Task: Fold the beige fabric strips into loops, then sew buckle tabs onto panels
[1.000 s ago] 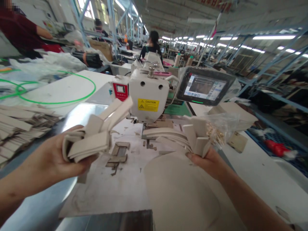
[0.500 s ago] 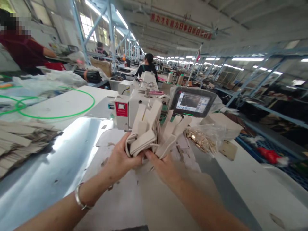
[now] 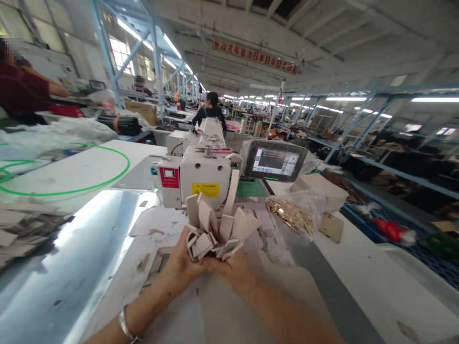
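Note:
A bundle of beige strips (image 3: 206, 215), some folded over, stands fanned out between my two hands. My left hand (image 3: 182, 263) is closed around its left side, a silver bangle on the wrist. Pressed against the right side, my right hand (image 3: 236, 272) is closed on the same bundle, its thumb near the left one. The lower ends of the strips are hidden by the hands. Just beyond stands a white sewing machine (image 3: 204, 172) with a yellow caution label. A large beige piece (image 3: 265, 306) lies beneath my right forearm.
A lit control screen (image 3: 274, 161) stands right of the machine. Near it lie a clear bag of gold metal parts (image 3: 292, 212) and a beige stack (image 3: 322, 188). More strips (image 3: 25, 229) are piled at left, below a green hose (image 3: 122, 172). A co-worker (image 3: 211, 112) sits ahead.
The bundle and both hands have come lower, uncovering the machine's caution label. The strips have shifted and now spread differently. The camera view has turned slightly right.

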Motion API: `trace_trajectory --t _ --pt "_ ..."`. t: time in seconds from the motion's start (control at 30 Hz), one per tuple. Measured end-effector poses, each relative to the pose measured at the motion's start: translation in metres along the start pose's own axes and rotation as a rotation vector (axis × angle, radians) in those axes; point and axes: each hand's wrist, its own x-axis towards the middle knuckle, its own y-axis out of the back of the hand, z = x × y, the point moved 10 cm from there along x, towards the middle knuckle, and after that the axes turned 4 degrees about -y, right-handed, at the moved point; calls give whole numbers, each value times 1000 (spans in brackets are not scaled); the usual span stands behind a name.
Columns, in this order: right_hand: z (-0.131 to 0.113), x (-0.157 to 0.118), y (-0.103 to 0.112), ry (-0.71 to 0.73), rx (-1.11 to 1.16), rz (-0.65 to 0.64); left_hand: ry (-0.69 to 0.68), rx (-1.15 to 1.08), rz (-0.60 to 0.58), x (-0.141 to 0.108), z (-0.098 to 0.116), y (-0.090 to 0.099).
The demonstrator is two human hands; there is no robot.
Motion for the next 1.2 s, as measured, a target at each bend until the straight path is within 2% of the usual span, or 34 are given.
trace_trajectory --t 0.2,0.27,0.37,0.43,0.57,0.7,0.8,0.93,1.03,1.1,1.2 --pt "21 -4 1 -146 24 -6 -18 116 -172 -8 -3 -10" --pt "23 -3 6 -151 -6 26 14 136 -221 -11 -2 -10" --pt "20 -1 10 -116 -10 52 115 28 -237 -12 -8 -4" --pt "17 0 15 -90 -23 84 209 -105 -176 -13 -19 4" --pt "14 0 20 -55 -91 135 328 -312 41 -13 -43 18" --pt "12 -1 18 -37 -106 139 338 -317 284 -13 -36 29" --pt "12 -2 13 -53 -89 127 362 -369 342 -12 -26 26" --pt "10 -3 9 -70 -88 124 503 -492 388 -15 -41 23" --pt "9 -3 10 -66 -101 128 544 -514 343 -16 -51 19" --pt "10 -4 13 -60 -127 148 490 -437 266 -15 -49 17" --pt "14 -5 22 -61 -170 199 369 -185 87 -12 -36 12"
